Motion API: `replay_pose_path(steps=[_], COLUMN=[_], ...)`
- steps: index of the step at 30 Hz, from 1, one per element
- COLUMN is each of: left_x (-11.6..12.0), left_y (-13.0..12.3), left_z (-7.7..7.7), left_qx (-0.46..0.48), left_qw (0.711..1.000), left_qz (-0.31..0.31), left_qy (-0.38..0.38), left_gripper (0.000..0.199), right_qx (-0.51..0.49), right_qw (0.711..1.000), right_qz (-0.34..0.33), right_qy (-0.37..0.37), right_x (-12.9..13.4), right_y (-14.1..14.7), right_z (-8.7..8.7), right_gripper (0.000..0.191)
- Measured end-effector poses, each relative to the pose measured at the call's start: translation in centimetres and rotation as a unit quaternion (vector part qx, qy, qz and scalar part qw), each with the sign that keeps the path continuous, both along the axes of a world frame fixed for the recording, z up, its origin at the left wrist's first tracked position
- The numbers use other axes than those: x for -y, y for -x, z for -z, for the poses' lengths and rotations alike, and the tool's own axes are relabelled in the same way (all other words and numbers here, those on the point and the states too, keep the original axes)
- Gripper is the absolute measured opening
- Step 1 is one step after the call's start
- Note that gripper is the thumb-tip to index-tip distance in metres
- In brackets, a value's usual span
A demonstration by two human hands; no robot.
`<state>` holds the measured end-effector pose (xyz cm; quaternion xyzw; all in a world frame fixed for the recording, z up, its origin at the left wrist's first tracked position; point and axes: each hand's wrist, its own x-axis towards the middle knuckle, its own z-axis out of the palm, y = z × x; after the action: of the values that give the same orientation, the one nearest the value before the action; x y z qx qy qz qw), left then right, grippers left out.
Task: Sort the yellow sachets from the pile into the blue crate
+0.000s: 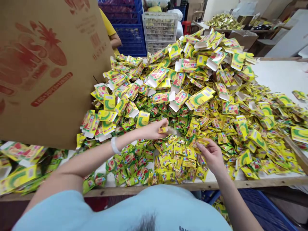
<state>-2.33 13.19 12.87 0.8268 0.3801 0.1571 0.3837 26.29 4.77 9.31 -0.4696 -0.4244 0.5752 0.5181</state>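
My left hand is closed around a small candy box, its open end facing right; the fingers hide much of it. To the right, my right hand pinches yellow candy packets between thumb and fingers. Exactly how many packets it holds cannot be seen. Below both hands, loose yellow packets lie in the middle, with green packets to their left. Beyond rises a heap of small yellow-and-green cardboard boxes, several with end flaps open.
A large printed carton stands at the left. The table's wooden edge runs in front of my body. Across the heap, a person's yellow sleeve shows beside blue crates and a white crate. A blue crate sits below right.
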Motion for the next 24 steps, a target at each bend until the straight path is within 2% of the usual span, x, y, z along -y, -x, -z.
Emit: replay_pose_path(steps=[1, 3, 5, 7, 10, 13, 15, 17, 19, 20, 24], left_x=[1.2, 3.6, 5.5, 6.8, 7.6, 7.9, 7.9, 7.9, 7.9, 7.8, 7.5], left_y=[-0.8, -2.6, -4.3, -5.3, -5.5, -5.4, -5.6, -5.9, -6.1, -6.1, -6.0], left_z=[0.5, 1.6, 2.2, 2.2, 1.3, 0.8, 0.8, 1.1, 1.2, 1.3, 1.1], left_qx=[0.073, 0.185, 0.23, 0.242, 0.232, 0.197, 0.17, 0.142, 0.123, 0.121, 0.121], left_qw=[0.994, 0.96, 0.933, 0.929, 0.934, 0.939, 0.95, 0.962, 0.97, 0.971, 0.967], left_qz=[-0.025, -0.04, -0.045, -0.071, -0.1, -0.097, -0.097, -0.081, -0.06, -0.055, -0.055], left_qy=[0.075, 0.206, 0.272, 0.271, 0.253, 0.264, 0.245, 0.218, 0.202, 0.2, 0.218], left_gripper=[0.041, 0.051, 0.058, 0.064, 0.068, 0.071, 0.075, 0.077, 0.078, 0.078, 0.076], right_qx=[-0.003, 0.007, 0.053, 0.135, 0.272, 0.381, 0.436, 0.458, 0.438, 0.412, 0.27], right_qw=[1.0, 0.995, 0.986, 0.966, 0.912, 0.852, 0.812, 0.784, 0.787, 0.804, 0.909], right_qz=[0.008, 0.01, -0.024, -0.084, -0.166, -0.237, -0.28, -0.323, -0.348, -0.347, -0.273], right_qy=[-0.03, -0.096, -0.156, -0.205, -0.256, -0.27, -0.268, -0.265, -0.26, -0.251, -0.16], right_x=[-0.2, -0.8, -1.4, -2.0, -2.4, -2.3, -2.3, -2.3, -2.4, -2.4, -2.1], right_y=[0.3, 1.3, 2.2, 2.6, 2.4, 2.1, 2.1, 1.9, 1.5, 1.1, -0.3], right_z=[-0.8, -2.4, -3.7, -4.5, -5.3, -6.2, -6.8, -7.2, -7.2, -7.0, -5.7], right_gripper=[0.032, 0.028, 0.022, 0.016, 0.015, 0.018, 0.021, 0.024, 0.023, 0.021, 0.017])
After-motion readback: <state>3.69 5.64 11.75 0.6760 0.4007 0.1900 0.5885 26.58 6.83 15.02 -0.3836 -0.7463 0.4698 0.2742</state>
